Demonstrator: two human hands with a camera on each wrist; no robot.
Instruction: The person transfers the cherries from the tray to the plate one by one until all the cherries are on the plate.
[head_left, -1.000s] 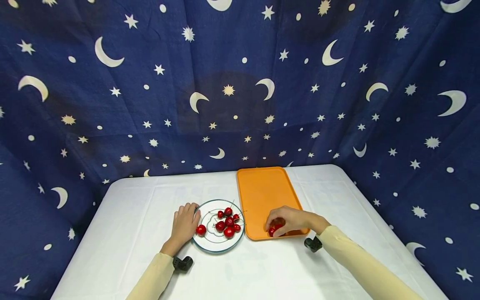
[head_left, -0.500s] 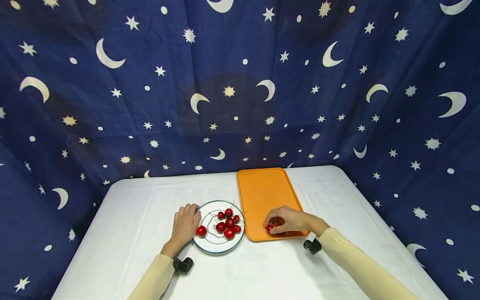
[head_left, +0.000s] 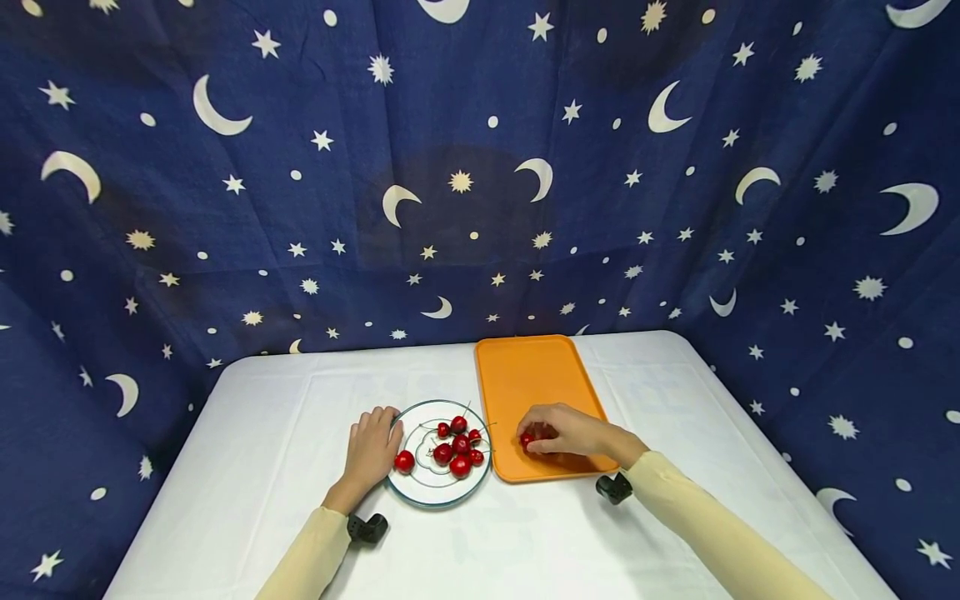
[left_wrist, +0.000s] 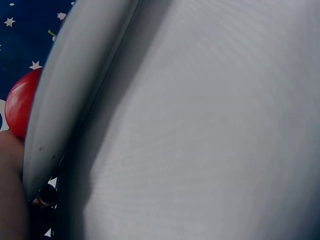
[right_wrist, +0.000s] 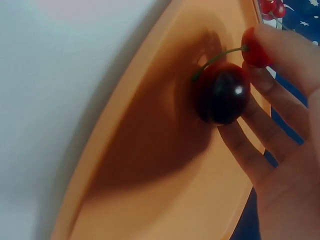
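My right hand (head_left: 566,432) is over the front part of the orange tray (head_left: 525,379). Its thumb and fingers pinch a small red cherry (right_wrist: 255,49) with a green stem, as the right wrist view shows. Close beside the fingertips is a bigger, glossy dark red round fruit (right_wrist: 222,95), mostly hidden by the hand in the head view. My left hand (head_left: 369,446) rests at the left edge of a white plate (head_left: 427,494), its thumb along the rim, close to a round red fruit (head_left: 404,462). Several cherries (head_left: 461,445), some with stems, lie on the plate.
The plate stands just left of the tray on a white-covered table (head_left: 300,417). Behind them hangs a dark blue curtain (head_left: 465,108) with moons and stars. Each wrist wears a small black camera, such as the right one (head_left: 615,487).
My right hand, with the cherry, has shifted left and slightly away from the tray's front edge. The left hand and the plate stay in place.
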